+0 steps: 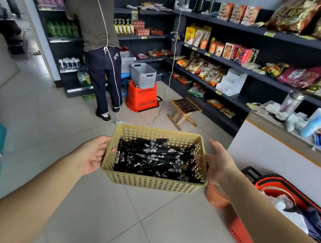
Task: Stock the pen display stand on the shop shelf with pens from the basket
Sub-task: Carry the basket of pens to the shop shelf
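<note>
Both hands carry a tan perforated basket (152, 182) in mid-air above a pale tiled floor (123, 217), the left hand (93, 153) at its left end and the right hand (219, 165) at its right end.

Dark shelves (262, 78) stocked with snack packets line the far and right walls of a small shop. On a middle shelf at the right stands a white stepped display stand (231, 82), well apart from the basket. Another person (97, 33) stands with their back turned at the far shelves. Near them a grey bin (143, 75) sits on top of a red shopping basket (142, 99), with a small wooden folding stool (184, 112) just beside it. A white bench (273, 151) at the right carries a bottle and other small items.

The basket is filled with a loose heap of black pens (157, 157) with silver clips and tips, lying in all directions.

The left hand's fingers curl in through the handle slot, one fingertip showing inside the wall. The right hand grips the opposite handle likewise, its thumb raised above the rim. Both forearms reach forward, bare.
</note>
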### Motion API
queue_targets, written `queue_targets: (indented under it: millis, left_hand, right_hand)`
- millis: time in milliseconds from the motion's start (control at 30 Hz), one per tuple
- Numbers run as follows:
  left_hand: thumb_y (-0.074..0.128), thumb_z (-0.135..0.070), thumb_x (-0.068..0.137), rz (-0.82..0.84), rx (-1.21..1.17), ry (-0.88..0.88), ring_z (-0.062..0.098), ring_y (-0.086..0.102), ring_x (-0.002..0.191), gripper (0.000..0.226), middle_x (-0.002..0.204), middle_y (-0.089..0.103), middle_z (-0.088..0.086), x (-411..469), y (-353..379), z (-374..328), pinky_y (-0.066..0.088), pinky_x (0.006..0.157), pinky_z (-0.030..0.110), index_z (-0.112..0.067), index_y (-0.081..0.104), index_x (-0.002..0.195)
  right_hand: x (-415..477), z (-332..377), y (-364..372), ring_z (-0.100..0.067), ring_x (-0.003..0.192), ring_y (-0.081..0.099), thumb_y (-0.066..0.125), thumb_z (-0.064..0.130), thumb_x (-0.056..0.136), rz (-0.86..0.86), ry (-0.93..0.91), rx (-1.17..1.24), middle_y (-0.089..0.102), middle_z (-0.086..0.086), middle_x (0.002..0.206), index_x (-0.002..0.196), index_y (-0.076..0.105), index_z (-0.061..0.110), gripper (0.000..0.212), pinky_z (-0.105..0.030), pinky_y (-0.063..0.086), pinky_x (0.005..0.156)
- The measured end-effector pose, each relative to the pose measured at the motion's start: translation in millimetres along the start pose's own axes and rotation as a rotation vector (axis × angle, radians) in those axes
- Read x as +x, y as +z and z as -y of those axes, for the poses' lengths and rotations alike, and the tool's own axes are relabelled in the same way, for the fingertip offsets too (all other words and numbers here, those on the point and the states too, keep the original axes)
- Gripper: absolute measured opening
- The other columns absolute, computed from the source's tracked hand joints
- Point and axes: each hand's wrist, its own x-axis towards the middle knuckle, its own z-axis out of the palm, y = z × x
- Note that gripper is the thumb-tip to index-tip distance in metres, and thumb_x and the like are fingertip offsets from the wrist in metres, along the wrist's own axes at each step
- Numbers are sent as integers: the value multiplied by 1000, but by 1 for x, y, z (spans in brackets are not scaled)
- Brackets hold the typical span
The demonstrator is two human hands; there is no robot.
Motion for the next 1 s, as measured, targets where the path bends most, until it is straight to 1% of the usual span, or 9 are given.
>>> queue_targets:
  millis: [100,167,300,400,500,700,867,933,1000]
  left_hand:
    - [52,-25,92,-14,0,22,15,58,87,18,96,65,7,25,21,-19,44,79,26,-10,62,90]
    - [52,-25,92,-15,-6,23,14,58,87,17,97,65,7,38,29,-28,44,78,26,-11,62,90]
    - [53,-27,92,9,-12,-9,16,58,87,20,97,65,9,77,47,-47,43,92,31,-9,61,92]
    - [54,-29,91,23,-6,-33,17,58,89,23,97,65,10,113,57,-63,41,98,32,-7,61,94]
    - [55,-28,90,63,20,-52,17,58,88,23,98,65,11,158,71,-86,43,92,32,-7,61,95]
    - [55,-28,89,158,78,-77,16,58,83,23,93,65,10,249,98,-148,42,81,28,-7,62,93]
    - [56,-30,89,219,128,-69,17,57,87,27,100,64,10,308,116,-207,41,98,33,-6,60,103]
    - [56,-29,89,252,136,-65,17,58,88,30,102,64,11,327,122,-226,43,93,32,-6,59,107]
    - [55,-28,89,267,138,-52,18,57,87,27,100,64,10,343,129,-242,44,83,30,-6,59,105]
  right_hand:
    - [15,32,8,-21,71,53,48,57,83,39,0,-27,53,-7,78,98,56,2,57,-33,47,68]
    - [23,44,11,-19,65,51,49,55,85,22,-9,-11,53,-5,74,98,55,3,54,-31,46,67]
    - [51,72,13,-16,63,45,47,56,86,-1,-22,-10,48,-4,71,103,53,3,56,-29,43,66]
    - [72,89,17,-17,63,50,45,55,88,-16,-21,2,53,-5,70,105,55,1,57,-30,45,66]
    - [97,107,23,-17,62,49,45,54,89,-71,-40,34,51,-5,71,104,55,0,57,-30,43,60]
    - [157,148,43,-15,61,39,48,51,87,-183,-103,117,44,-3,69,95,49,9,43,-27,38,66]
    - [199,186,63,-14,58,41,52,51,84,-250,-143,131,47,-4,69,97,50,10,44,-25,39,59]
    - [216,202,71,-15,58,44,55,52,82,-269,-160,148,50,-5,70,100,53,8,48,-25,42,58]
    - [230,218,78,-15,60,45,55,51,83,-282,-164,148,50,-5,71,101,54,6,49,-26,42,61]
